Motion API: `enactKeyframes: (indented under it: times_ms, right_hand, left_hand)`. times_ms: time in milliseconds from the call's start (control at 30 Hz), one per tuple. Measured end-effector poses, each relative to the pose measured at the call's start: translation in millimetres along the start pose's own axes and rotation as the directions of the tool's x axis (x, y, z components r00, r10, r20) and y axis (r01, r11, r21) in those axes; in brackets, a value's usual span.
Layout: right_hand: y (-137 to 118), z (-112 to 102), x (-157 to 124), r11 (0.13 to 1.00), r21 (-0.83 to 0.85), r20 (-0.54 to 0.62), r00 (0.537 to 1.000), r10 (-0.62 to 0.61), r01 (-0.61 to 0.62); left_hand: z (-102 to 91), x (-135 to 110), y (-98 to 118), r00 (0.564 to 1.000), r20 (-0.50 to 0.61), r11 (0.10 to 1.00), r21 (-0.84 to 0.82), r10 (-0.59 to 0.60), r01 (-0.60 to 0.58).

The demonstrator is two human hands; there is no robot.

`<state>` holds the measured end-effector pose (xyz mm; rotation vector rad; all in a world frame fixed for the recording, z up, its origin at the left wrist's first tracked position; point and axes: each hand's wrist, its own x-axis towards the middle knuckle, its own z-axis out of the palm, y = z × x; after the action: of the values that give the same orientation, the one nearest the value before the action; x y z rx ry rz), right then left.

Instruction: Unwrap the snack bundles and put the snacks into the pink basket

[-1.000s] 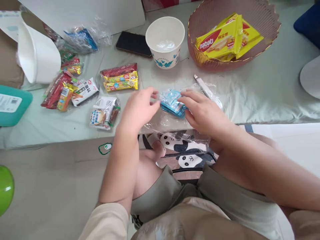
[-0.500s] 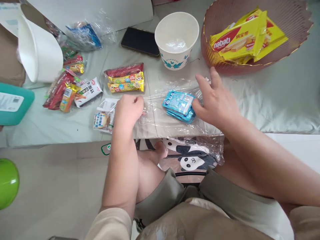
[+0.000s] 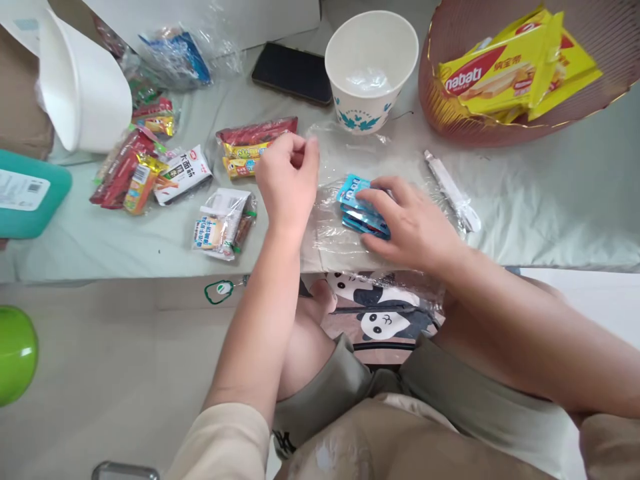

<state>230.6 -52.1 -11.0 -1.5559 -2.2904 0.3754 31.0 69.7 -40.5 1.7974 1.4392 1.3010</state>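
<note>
A small stack of blue packets (image 3: pixel 351 189) lies on a clear plastic bag (image 3: pixel 327 237) spread near the table's front edge. My right hand (image 3: pixel 415 223) grips the stack from the right, thumb on the near side and fingers over the top. My left hand (image 3: pixel 286 183) is raised to the left of the packets with its fingertips pinched together. Clear film runs up beside these fingertips, and they appear to hold the bag's edge. Behind this hand, a bundle of red and yellow snack packs (image 3: pixel 240 150) is partly hidden.
A paper tub (image 3: pixel 363 110) stands behind the packets, beside a phone (image 3: pixel 293 72). At the back right, a pink bowl (image 3: pixel 465 130) holds yellow wafer packs (image 3: pixel 505 70). A slim white wrapped item (image 3: pixel 453 193) lies right of my hand. Bagged snacks (image 3: pixel 215 230) lie left.
My left hand has moved up and right. My right hand has come down and left from the film onto the blue packets, uncovering the white wrapped item.
</note>
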Motion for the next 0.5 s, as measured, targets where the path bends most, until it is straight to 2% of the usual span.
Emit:
enactKeyframes:
  times_ms: [67, 167, 200, 300, 333, 400, 500]
  right_hand:
    - [1.3, 1.1, 0.5, 1.0, -0.001, 0.017, 1.0, 0.013, -0.013]
    - [4.0, -1.2, 2.0, 0.999, 0.03, 0.028, 1.0, 0.009, -0.01]
    - [5.3, -2.8, 2.5, 0.999, 0.055, 0.025, 1.0, 0.002, -0.003]
    - [10.7, -9.1, 4.0, 0.99, 0.136, -0.012, 1.0, -0.024, 0.025]
    - [12.5, -11.4, 4.7, 0.987, 0.156, -0.031, 0.999, -0.026, 0.03]
    - [15.6, -15.7, 6.3, 0.984, 0.179, -0.065, 0.998, -0.01, 0.021]
    - [18.0, -18.9, 9.1, 0.982, 0.185, -0.106, 0.992, 0.063, -0.042]
  left_hand:
    - [-0.7, 6.5, -1.2, 0.995, -0.101, 1.0, 0.0, 0.027, -0.027]
    - [-7.0, 3.1, 22.5, 0.974, -0.182, 0.991, 0.007, 0.133, -0.134]
    - [-7.9, -2.3, 34.0, 0.967, -0.176, 0.982, -0.01, 0.183, -0.188]
    - [-1.9, -24.3, 63.5, 0.982, -0.009, 0.954, -0.236, 0.19, -0.186]
    - [2.6, -31.1, 69.1, 0.983, 0.009, 0.934, -0.315, 0.181, -0.169]
    - [13.0, -40.9, 72.1, 0.997, 0.004, 0.907, -0.416, 0.079, -0.07]
    - [26.5, -46.8, 61.1, 0.998, -0.022, 0.882, -0.468, -0.067, 0.049]
